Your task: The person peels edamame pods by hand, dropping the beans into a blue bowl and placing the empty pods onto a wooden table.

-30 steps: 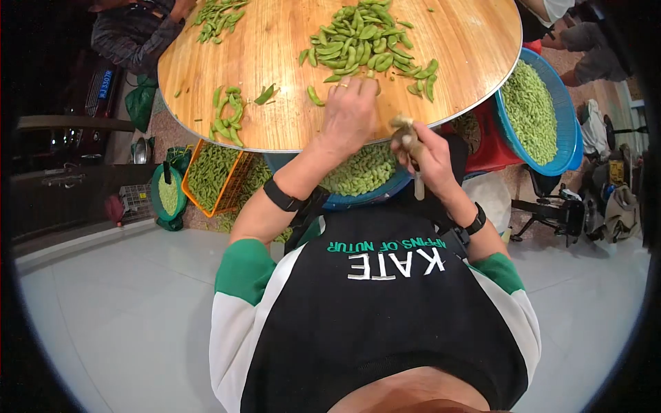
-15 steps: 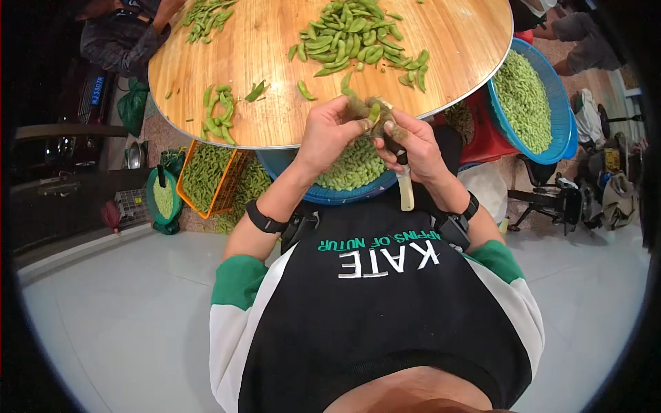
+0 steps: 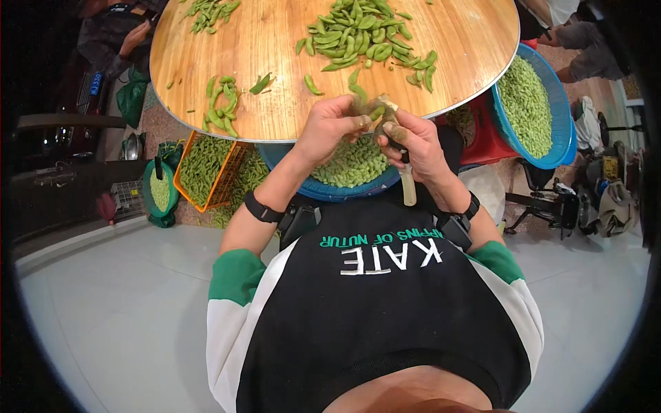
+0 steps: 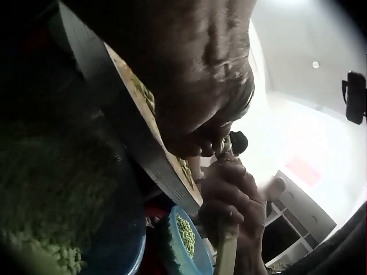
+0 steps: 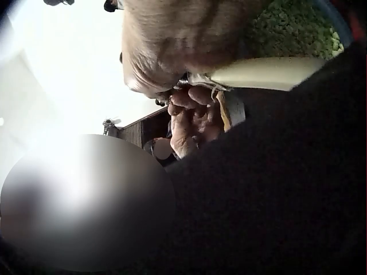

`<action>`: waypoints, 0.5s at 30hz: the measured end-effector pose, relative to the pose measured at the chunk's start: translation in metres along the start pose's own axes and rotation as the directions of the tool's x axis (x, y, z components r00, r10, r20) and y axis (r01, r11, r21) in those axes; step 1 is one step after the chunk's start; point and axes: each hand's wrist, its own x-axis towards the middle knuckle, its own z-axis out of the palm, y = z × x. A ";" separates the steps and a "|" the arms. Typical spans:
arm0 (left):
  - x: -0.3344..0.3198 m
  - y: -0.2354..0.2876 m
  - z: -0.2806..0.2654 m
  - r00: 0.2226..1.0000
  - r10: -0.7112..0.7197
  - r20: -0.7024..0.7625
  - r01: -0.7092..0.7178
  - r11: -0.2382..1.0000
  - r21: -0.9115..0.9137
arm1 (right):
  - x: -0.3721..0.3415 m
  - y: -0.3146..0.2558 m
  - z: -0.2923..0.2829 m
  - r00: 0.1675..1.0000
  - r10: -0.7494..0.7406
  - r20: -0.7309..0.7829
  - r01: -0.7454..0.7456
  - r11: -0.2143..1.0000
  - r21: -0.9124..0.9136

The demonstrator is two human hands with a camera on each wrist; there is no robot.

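Note:
My left hand (image 3: 329, 129) pinches a green soybean pod (image 3: 377, 113) close against the other hand at the near table edge. A second pod (image 3: 357, 88) shows just beyond its fingers. In my right hand (image 3: 416, 141) is a tool with a pale handle (image 3: 409, 187); the handle points back toward the body and its working end is hidden by the fingers. The fingertips look soiled. Below the hands stands a blue basin (image 3: 321, 190) of shelled beans (image 3: 354, 167). In the left wrist view both hands meet beside the table edge (image 4: 166, 163).
On the round wooden table (image 3: 275, 48) lie a large heap of pods (image 3: 361, 34) and smaller groups (image 3: 222, 107). To the right stands a blue basin (image 3: 569, 131) of shelled beans; to the left, an orange crate (image 3: 180, 180) of pods. Another person's hand (image 3: 135, 38) appears far left.
My left hand has come from the pods on the table back to my right hand, with a pod in its fingers. Over the last half second both hands stay together.

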 end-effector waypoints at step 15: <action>-0.015 0.019 0.021 0.800 0.569 0.193 -0.442 0.341 0.830 | 0.002 0.000 -0.002 0.960 0.278 0.028 -0.251 0.815 0.522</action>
